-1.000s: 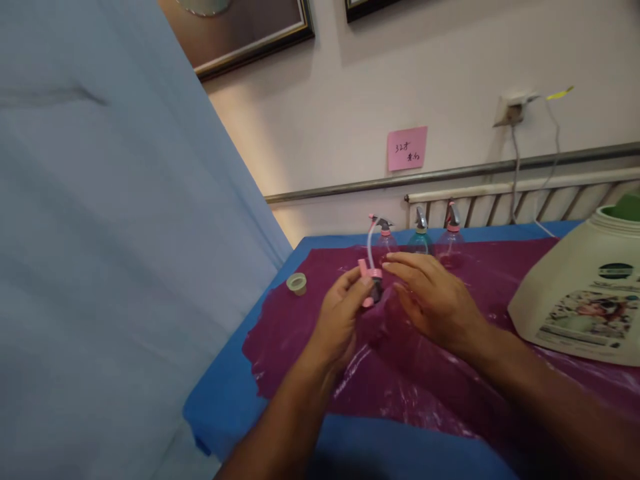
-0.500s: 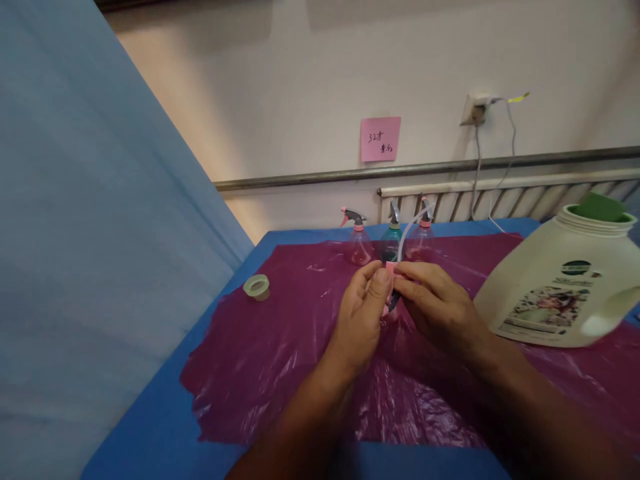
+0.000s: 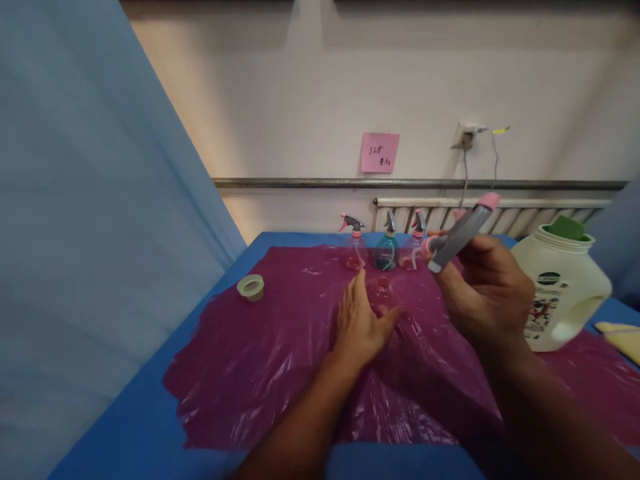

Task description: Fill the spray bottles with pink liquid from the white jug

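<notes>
My right hand [image 3: 493, 287] grips a grey and pink spray head [image 3: 465, 230], raised above the sheet with its pink tip pointing up to the right. Its tube is mostly hidden. Below and to the left, a clear pinkish spray bottle [image 3: 383, 285] without a head stands with its mouth uncovered. My left hand [image 3: 361, 321] is beside this bottle, fingers stretched and thumb apart; whether it touches the bottle I cannot tell. Behind stand a pink-collared spray bottle [image 3: 356, 252], a teal spray bottle [image 3: 387, 252] and another pink-collared spray bottle [image 3: 412, 255], all with heads on.
A large cream jug [image 3: 563, 287] with a green piece in its mouth stands at the right. A pale green cap [image 3: 251, 287] lies at the left on the purple plastic sheet [image 3: 280, 360]. A yellow cloth [image 3: 623, 340] is at the far right. A blue curtain [image 3: 115, 200] hangs left.
The spray head has moved up and right in my right hand, away from the bottle. My left hand has come off the head and opened lower down. The view has shifted slightly.
</notes>
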A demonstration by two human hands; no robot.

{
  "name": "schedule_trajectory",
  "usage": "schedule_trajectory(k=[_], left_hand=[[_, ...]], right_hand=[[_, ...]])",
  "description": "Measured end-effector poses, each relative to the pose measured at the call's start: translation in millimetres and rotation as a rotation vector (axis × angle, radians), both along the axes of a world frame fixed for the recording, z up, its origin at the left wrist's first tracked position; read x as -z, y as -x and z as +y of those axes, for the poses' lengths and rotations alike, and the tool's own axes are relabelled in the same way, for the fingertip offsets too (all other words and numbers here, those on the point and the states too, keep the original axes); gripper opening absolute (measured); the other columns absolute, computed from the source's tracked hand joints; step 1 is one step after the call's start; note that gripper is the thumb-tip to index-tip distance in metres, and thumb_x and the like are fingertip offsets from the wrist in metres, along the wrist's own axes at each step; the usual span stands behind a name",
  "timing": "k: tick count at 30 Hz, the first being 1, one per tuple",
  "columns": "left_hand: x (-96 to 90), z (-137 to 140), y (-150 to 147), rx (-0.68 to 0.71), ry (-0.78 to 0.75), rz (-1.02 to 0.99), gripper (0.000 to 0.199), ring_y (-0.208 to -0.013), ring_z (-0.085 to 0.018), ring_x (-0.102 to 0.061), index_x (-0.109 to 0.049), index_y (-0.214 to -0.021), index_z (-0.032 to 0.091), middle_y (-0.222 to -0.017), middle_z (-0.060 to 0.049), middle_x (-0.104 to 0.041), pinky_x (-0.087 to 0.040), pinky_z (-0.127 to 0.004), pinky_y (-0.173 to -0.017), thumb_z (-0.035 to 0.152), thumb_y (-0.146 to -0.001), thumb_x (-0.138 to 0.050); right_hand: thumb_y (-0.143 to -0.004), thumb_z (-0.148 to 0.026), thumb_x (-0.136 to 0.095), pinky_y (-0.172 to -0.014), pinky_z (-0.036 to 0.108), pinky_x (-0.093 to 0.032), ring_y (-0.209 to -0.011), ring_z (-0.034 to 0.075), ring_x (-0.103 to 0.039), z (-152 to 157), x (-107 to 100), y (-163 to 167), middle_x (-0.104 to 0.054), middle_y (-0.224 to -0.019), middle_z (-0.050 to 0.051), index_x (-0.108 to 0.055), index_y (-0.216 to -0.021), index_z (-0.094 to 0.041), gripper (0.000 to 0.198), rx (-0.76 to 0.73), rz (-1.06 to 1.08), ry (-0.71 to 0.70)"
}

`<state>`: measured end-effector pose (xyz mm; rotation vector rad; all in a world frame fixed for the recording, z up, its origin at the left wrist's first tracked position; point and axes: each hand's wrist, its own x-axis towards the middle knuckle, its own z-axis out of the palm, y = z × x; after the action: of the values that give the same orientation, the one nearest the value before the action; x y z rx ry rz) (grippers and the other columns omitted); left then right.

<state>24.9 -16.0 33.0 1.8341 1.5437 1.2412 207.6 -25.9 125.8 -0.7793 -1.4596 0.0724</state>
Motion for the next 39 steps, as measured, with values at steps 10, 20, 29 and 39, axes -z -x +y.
schedule_trajectory(k=[10, 20, 29, 39], left_hand=[[13.5, 7, 0, -0.016, 0.029, 0.052, 0.075, -0.147, -0.040, -0.063, -0.055, -0.158, 0.027, -0.155, -0.015, -0.068, -0.049, -0.058, -0.126, 0.035, -0.089, -0.084], [13.6, 8, 3, -0.007, 0.047, 0.030, 0.076, -0.147, -0.039, -0.063, -0.056, -0.158, 0.025, -0.155, -0.016, -0.066, -0.048, -0.058, -0.126, 0.038, -0.089, -0.086], [20.6, 8, 3, 0.080, -0.043, -0.010, 0.074, -0.149, -0.035, -0.061, -0.052, -0.163, 0.026, -0.158, -0.014, -0.064, -0.048, -0.054, -0.127, 0.033, -0.094, -0.079], [18.6, 7, 3, 0.091, -0.040, -0.029, 0.073, -0.149, -0.035, -0.061, -0.053, -0.164, 0.029, -0.158, -0.013, -0.064, -0.048, -0.054, -0.127, 0.032, -0.096, -0.079]], right_hand=[[-0.099, -0.042, -0.085, -0.089, 0.041, -0.071, -0.099, 0.022, -0.081, 20, -20, 28, -0.084, -0.111, 0.005, -0.076, -0.117, -0.027, 0.025, -0.238, 0.228, 0.120], [-0.086, -0.046, -0.094, -0.096, 0.042, -0.066, -0.100, 0.023, -0.080, 53, 7, 24, -0.086, -0.108, 0.006, -0.081, -0.114, -0.024, 0.038, -0.465, 0.278, 0.442], [-0.088, -0.057, -0.088, -0.090, 0.038, -0.061, -0.095, 0.024, -0.074, 57, 66, 19, -0.084, -0.105, 0.006, -0.083, -0.112, -0.022, 0.042, -0.561, 0.171, 0.655], [-0.093, -0.054, -0.086, -0.104, 0.042, -0.059, -0.108, 0.025, -0.077, 55, 81, 21, -0.085, -0.117, 0.008, -0.083, -0.119, -0.024, 0.040, -0.510, 0.188, 0.595]])
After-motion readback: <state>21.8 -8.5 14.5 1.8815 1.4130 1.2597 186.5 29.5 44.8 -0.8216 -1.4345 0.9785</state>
